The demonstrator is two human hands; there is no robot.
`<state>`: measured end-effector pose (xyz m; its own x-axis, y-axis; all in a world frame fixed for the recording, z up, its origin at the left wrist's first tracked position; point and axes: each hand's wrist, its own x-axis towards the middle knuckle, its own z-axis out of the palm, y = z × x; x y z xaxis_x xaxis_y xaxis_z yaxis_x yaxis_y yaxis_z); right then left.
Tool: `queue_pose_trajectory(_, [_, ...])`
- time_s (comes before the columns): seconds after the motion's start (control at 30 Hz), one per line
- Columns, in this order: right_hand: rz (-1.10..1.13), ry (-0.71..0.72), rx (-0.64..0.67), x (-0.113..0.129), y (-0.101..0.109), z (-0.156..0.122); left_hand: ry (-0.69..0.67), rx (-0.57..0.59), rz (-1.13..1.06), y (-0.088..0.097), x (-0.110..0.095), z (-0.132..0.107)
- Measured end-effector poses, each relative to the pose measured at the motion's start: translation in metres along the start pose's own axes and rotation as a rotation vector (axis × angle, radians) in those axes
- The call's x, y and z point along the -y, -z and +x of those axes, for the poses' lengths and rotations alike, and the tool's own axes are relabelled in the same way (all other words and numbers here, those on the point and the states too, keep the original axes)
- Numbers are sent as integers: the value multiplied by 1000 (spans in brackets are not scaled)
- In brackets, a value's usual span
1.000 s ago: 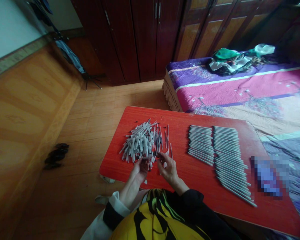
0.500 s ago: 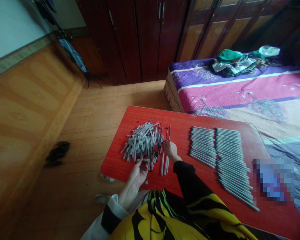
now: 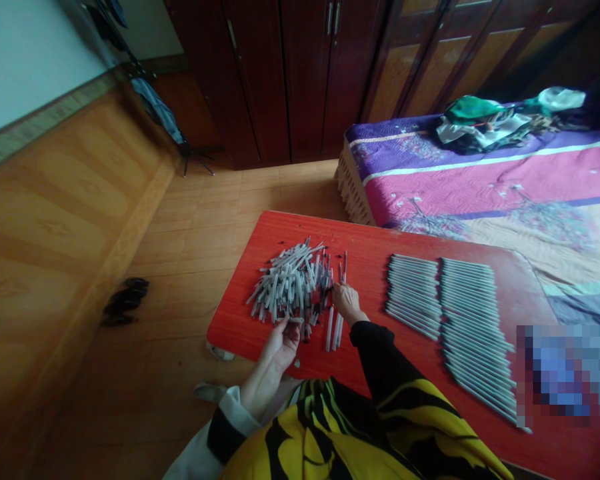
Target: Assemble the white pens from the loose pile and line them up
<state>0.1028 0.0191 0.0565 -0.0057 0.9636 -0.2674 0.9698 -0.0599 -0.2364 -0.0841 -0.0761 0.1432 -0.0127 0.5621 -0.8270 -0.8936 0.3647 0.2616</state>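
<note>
My left hand (image 3: 283, 343) is closed at the near edge of the pile, pinching a short pale tube (image 3: 295, 321) between thumb and fingers. To its right, my right hand (image 3: 347, 301) reaches over the table with fingers bent down beside some thin dark-tipped rods (image 3: 323, 270); whatever is between its fingertips is hidden. A heap of loose pale tubes (image 3: 285, 280) lies just beyond my left hand. Several tubes (image 3: 334, 333) lie side by side below my right hand. Farther right, slim pen-like sticks are laid in neat rows, a shorter group (image 3: 413, 293) and a longer group (image 3: 473, 327).
The red table (image 3: 360, 363) carries all of this. A blurred-out patch (image 3: 563, 373) covers something at its right end. Behind stands a bed (image 3: 430, 173) with a pile of cloth (image 3: 485, 127), and dark wardrobes (image 3: 300, 80). Black shoes (image 3: 126, 300) lie on the floor.
The whole view has shifted slightly, so things appear a little farther right. My left hand still pinches the tube; my right hand stays by the dark-tipped rods.
</note>
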Motion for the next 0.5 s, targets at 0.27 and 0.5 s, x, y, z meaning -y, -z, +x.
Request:
queue_pose_trajectory(0.27, [42,-60,-26,-4,-5,-10,-14,35,1,1,4,4])
queue_pose_trajectory(0.5, [118,-76,-30,2,-8,-4,-24,40,24,0,6,1])
